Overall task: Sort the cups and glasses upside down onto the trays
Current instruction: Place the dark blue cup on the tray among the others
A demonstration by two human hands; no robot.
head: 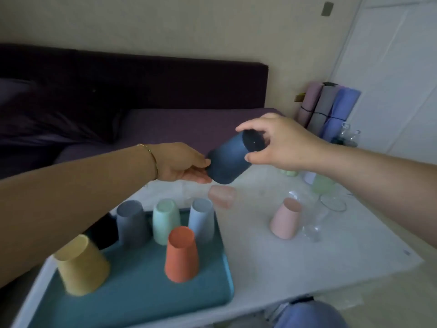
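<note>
A dark blue cup (pixel 230 159) hangs tilted in the air above the white table (pixel 307 256). My right hand (pixel 279 145) grips its base end with thumb and fingers. My left hand (pixel 182 163) touches the cup's rim end from the left, fingers under it. On the teal tray (pixel 142 297) at the lower left, several cups stand upside down: yellow (pixel 80 266), black (pixel 104 230), grey (pixel 131 224), mint (pixel 164 220), light blue (pixel 202 220) and orange (pixel 181 254).
A pink cup (pixel 285 218) stands upside down on the table beside clear glasses (pixel 314 221). A peach cup (pixel 222 196), a green cup (pixel 321 184) and other small items lie farther back. A dark purple sofa (pixel 165 124) runs behind the table; rolled mats (pixel 331 107) lean at the right.
</note>
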